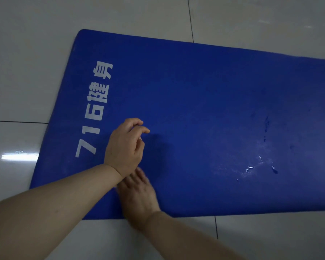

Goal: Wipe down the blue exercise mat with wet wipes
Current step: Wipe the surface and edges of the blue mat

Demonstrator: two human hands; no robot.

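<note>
Hands (131, 166) on blue mat (204, 102)

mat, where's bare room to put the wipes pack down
The blue mat is bare from the white lettering rightward, though wet streaks mark its right part. It's crowded near the front edge, where left hand and right hand cross.

Light dim, cool, from overhead. Bright streak of glare (20, 157) on glossy floor tile (17, 87) to my left; fainter reflections on tiles far right. Wet sheen and small glints (251, 167) on mat (204, 87), right part. Soft shadow on mat just right of my left hand (125, 147). My right hand (139, 196) sits darker, shaded beneath left wrist. Wide-angle bend: mat edges bow, forearms swell near bottom corners. Picture slightly soft, fingertips a bit blurred.
</note>
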